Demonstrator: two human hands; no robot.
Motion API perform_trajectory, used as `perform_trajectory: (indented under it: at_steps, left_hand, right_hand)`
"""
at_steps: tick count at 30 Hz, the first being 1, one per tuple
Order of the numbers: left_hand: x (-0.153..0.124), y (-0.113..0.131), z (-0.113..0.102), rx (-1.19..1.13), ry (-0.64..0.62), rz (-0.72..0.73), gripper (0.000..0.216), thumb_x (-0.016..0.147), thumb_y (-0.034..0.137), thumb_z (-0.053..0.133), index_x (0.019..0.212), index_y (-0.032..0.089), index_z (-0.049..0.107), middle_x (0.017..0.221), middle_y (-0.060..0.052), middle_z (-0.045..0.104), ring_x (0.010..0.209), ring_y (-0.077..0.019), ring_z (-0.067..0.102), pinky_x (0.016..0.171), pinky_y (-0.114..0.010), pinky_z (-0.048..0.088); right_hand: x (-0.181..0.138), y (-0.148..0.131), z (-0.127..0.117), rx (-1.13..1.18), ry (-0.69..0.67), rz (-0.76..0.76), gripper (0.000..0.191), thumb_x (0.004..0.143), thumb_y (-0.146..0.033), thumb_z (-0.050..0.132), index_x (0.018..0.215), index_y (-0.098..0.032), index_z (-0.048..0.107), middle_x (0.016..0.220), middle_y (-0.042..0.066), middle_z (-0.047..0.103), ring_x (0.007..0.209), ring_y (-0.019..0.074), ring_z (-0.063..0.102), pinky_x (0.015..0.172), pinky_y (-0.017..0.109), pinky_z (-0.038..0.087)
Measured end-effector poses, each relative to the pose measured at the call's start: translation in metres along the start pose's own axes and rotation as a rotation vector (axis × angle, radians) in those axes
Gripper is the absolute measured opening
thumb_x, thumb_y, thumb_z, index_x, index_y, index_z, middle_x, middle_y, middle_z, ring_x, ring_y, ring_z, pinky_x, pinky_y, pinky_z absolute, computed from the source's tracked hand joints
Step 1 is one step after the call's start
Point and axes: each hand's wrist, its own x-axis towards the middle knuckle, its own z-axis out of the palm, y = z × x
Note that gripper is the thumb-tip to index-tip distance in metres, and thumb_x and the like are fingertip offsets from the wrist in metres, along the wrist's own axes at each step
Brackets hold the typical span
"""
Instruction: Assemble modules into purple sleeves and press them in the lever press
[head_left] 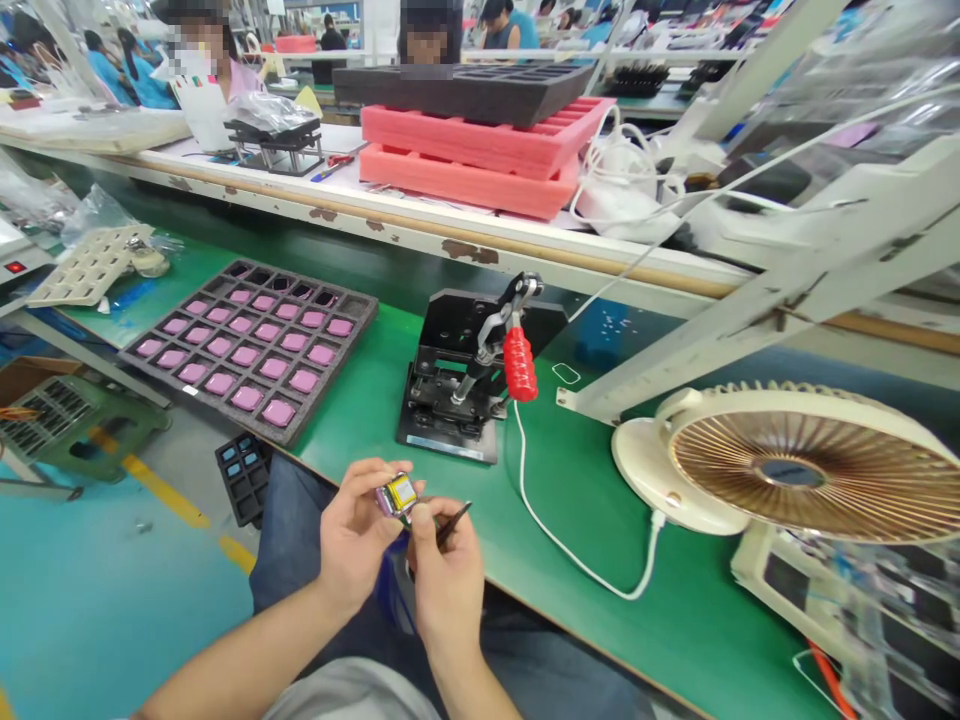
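A yellow-labelled battery cell (pixel 399 494) sits clamped in the left hand (pixel 356 535), right hand (pixel 448 578) pinching a black tool (pixel 454 523) beside.

A desk fan (pixel 787 470) near an apparent toggle press (pixel 472 370)

2 hands (pixel 356 535), 1 battery (pixel 398 494), 1 fan (pixel 787 472)

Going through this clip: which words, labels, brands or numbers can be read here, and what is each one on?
Nothing can be read. The yellow label on the small battery cell in the left hand has markings too small and blurred to make out. No legible brand shows on the red-handled press or the desk fan.
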Motion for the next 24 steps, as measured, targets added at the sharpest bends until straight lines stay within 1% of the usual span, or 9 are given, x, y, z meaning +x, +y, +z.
perform_trajectory:
  at_steps: [3,7,9,11,14,16,19,21,24]
  left_hand:
    - [-0.002,-0.003,-0.001,0.005,0.027,-0.020,0.032,0.086,0.028,0.088,0.118,0.030,0.081,0.124,-0.009,0.059,0.127,-0.0384,0.067,0.102,-0.060,0.062]
    - [-0.002,-0.001,0.002,0.016,0.093,0.076,0.030,0.087,0.029,0.088,0.116,0.030,0.082,0.123,-0.007,0.059,0.126,-0.0376,0.067,0.103,-0.059,0.062]
    - [-0.002,0.000,0.006,-0.006,0.103,0.070,0.030,0.087,0.031,0.088,0.116,0.030,0.082,0.123,-0.007,0.059,0.125,-0.0369,0.068,0.102,-0.056,0.063]
    - [-0.002,0.000,0.013,-0.045,0.086,0.030,0.031,0.087,0.033,0.088,0.117,0.030,0.082,0.124,-0.008,0.058,0.124,-0.0369,0.068,0.100,-0.054,0.064]
    - [0.003,-0.002,0.019,-0.094,0.080,-0.008,0.034,0.087,0.035,0.088,0.119,0.030,0.081,0.124,-0.009,0.060,0.123,-0.0362,0.068,0.100,-0.053,0.063]
    - [0.010,-0.004,0.019,-0.091,0.083,-0.021,0.033,0.087,0.035,0.087,0.120,0.032,0.081,0.125,-0.009,0.062,0.120,-0.0351,0.070,0.099,-0.052,0.063]
    - [0.019,-0.004,0.018,-0.058,0.066,-0.064,0.031,0.086,0.037,0.088,0.116,0.033,0.083,0.124,-0.008,0.066,0.113,-0.0338,0.074,0.095,-0.050,0.065]
    - [0.018,-0.003,0.021,-0.036,0.056,-0.132,0.030,0.084,0.039,0.090,0.112,0.033,0.084,0.120,-0.008,0.070,0.108,-0.0332,0.076,0.092,-0.048,0.066]
    - [0.002,-0.001,0.027,0.049,0.094,-0.290,0.030,0.078,0.035,0.095,0.106,0.030,0.085,0.119,-0.006,0.074,0.109,-0.0338,0.077,0.094,-0.045,0.065]
  right_hand:
    - [-0.001,0.006,-0.001,-0.044,-0.003,-0.037,0.047,0.083,-0.069,0.083,0.085,-0.026,0.064,0.059,-0.007,0.044,0.048,0.0114,0.033,0.042,0.024,0.025]
    - [-0.006,0.001,0.005,-0.026,-0.078,0.044,0.050,0.082,-0.070,0.083,0.087,-0.023,0.065,0.062,-0.006,0.050,0.047,0.0096,0.033,0.043,0.023,0.028]
    - [-0.005,-0.006,0.006,-0.038,-0.114,0.052,0.052,0.084,-0.072,0.080,0.087,-0.022,0.065,0.064,-0.005,0.053,0.048,0.0090,0.037,0.045,0.023,0.032]
    - [-0.001,-0.013,0.004,-0.097,-0.102,-0.035,0.050,0.086,-0.069,0.079,0.085,-0.021,0.065,0.072,-0.001,0.060,0.056,0.0117,0.049,0.051,0.024,0.042]
    - [0.012,-0.018,-0.003,-0.191,-0.082,-0.261,0.041,0.088,-0.059,0.081,0.082,-0.022,0.066,0.084,0.004,0.067,0.077,0.0185,0.063,0.069,0.029,0.054]
    - [0.022,-0.015,-0.007,-0.216,-0.130,-0.365,0.033,0.091,-0.051,0.081,0.083,-0.022,0.068,0.086,0.004,0.067,0.082,0.0200,0.064,0.074,0.030,0.055]
    - [0.029,-0.008,-0.013,-0.213,-0.183,-0.422,0.018,0.095,-0.038,0.078,0.088,-0.024,0.069,0.086,0.003,0.065,0.081,0.0193,0.064,0.072,0.029,0.053]
    - [0.027,-0.006,-0.019,-0.212,-0.138,-0.447,0.012,0.095,-0.031,0.077,0.091,-0.025,0.067,0.086,0.002,0.065,0.077,0.0178,0.063,0.068,0.028,0.051]
    - [0.014,-0.002,-0.033,-0.273,-0.034,-0.516,0.013,0.094,-0.025,0.076,0.097,-0.028,0.064,0.086,0.001,0.065,0.074,0.0173,0.062,0.068,0.029,0.049]
